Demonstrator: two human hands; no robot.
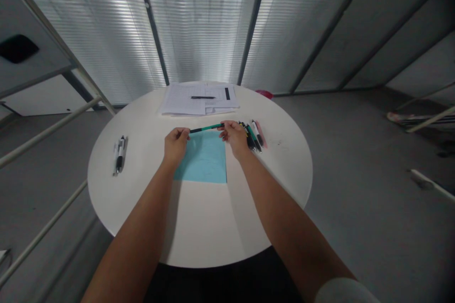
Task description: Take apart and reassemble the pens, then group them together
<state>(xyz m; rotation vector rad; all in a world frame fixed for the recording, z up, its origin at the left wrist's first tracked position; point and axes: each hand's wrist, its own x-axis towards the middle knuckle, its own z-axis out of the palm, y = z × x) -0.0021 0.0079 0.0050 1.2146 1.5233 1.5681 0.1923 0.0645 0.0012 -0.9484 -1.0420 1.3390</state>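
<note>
A green pen with black ends (206, 128) is held level between my two hands, above the far edge of a light blue sheet of paper (202, 161). My left hand (177, 143) pinches its left end, and my right hand (234, 136) has its fingers closed round the right end. Just right of my right hand lies a group of several pens (253, 138), black, green and white, partly hidden by that hand. A pink slip (262, 134) shows beside them.
The round white table (213, 227) also bears a stack of printed papers (181, 99) at the back with a black pen (203, 97) on top. White-and-black pens (120, 155) lie at the left. A metal rail frame (50, 130) stands left of the table.
</note>
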